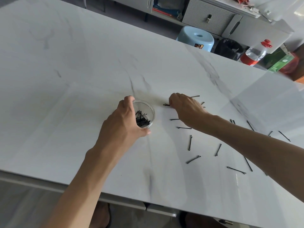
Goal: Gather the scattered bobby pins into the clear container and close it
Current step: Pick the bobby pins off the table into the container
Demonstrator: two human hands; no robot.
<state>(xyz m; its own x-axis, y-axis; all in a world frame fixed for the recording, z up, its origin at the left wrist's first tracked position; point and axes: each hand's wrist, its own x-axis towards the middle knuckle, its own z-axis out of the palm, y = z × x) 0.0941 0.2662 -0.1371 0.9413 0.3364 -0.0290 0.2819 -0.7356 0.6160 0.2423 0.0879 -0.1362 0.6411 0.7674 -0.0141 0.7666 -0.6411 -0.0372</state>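
Note:
A small round clear container [148,106] stands open on the white marble table [65,96], with several black bobby pins lying in its bottom. My left hand [122,122] grips the container from its left side, fingers at the far rim and thumb at the near rim. To its right, my right hand [185,106] is curled down on the table and pinches a black bobby pin [166,104] whose end sticks out to the left. Several more bobby pins [190,143] lie scattered under and to the right of my right forearm. No lid is in view.
A plastic bottle with a red cap [255,53] stands at the table's far right edge. Beyond the table are a light blue stool [196,37], a black bag, green boxes and grey cabinets. The table's near edge runs below my forearms.

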